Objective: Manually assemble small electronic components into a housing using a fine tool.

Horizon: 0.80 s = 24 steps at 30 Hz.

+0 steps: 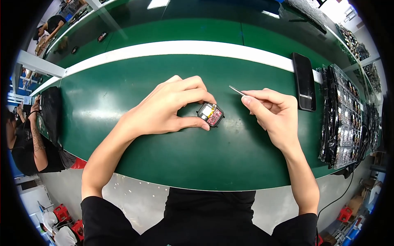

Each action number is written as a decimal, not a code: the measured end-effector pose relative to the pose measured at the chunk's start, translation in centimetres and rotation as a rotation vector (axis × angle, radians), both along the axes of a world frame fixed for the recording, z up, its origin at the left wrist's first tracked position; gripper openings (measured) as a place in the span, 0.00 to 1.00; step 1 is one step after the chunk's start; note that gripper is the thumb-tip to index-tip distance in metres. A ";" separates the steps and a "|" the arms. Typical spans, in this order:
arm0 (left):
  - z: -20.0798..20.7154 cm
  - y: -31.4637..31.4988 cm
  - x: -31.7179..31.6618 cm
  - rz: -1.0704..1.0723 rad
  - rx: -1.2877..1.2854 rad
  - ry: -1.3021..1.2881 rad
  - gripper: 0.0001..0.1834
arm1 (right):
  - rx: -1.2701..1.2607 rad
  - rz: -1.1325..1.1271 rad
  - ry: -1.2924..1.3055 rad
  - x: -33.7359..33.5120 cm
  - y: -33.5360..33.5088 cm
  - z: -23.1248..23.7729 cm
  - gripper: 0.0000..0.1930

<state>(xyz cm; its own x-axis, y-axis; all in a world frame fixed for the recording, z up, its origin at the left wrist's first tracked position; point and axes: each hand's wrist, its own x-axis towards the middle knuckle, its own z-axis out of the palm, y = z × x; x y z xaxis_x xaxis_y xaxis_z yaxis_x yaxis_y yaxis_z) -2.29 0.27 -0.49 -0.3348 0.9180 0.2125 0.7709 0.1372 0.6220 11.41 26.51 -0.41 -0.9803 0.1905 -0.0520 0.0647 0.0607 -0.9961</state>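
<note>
Between the thumb and fingers of my left hand point(174, 102) is a small opened watch body point(211, 114), black-cased, with a white block, a yellow strip and reddish parts showing inside. It rests on the green bench top point(172, 158). To its right, my right hand point(274, 111) is closed in a pinch on tweezers point(236, 89). Their thin metal tip points up and left, apart from the watch body. The rest of the tweezers is hidden in my fingers.
A black phone point(303, 82) leans on the white rail point(184, 47) at the right. Stacked clear trays of small parts point(344, 115) stand at the bench's right end. A black bag point(51, 110) lies at the left end, beside a co-worker point(35, 143).
</note>
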 end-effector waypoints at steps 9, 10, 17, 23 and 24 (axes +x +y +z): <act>-1.1 0.7 0.6 0.043 0.105 0.011 0.29 | 0.037 0.048 0.105 0.7 -0.5 -1.0 0.03; -1.1 0.8 0.6 0.057 0.108 -0.012 0.29 | 0.095 0.051 0.144 0.7 -0.6 -1.1 0.03; -0.9 1.0 0.4 0.095 0.092 -0.075 0.29 | 0.431 0.096 0.185 0.2 -1.6 -0.5 0.02; -1.2 0.9 0.2 0.083 0.110 -0.065 0.30 | 0.462 0.093 0.194 0.1 -1.6 -0.6 0.02; -1.1 0.8 0.2 0.086 0.107 -0.066 0.30 | 0.459 0.096 0.193 0.1 -1.7 -0.5 0.02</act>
<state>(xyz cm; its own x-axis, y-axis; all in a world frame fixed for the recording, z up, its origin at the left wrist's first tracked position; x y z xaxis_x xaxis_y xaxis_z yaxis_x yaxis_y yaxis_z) -2.10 1.11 -1.64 -0.4274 0.8588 0.2825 0.7161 0.1308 0.6857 11.54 24.80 -0.96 -0.9781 0.0597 0.1995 -0.1451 0.4920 -0.8584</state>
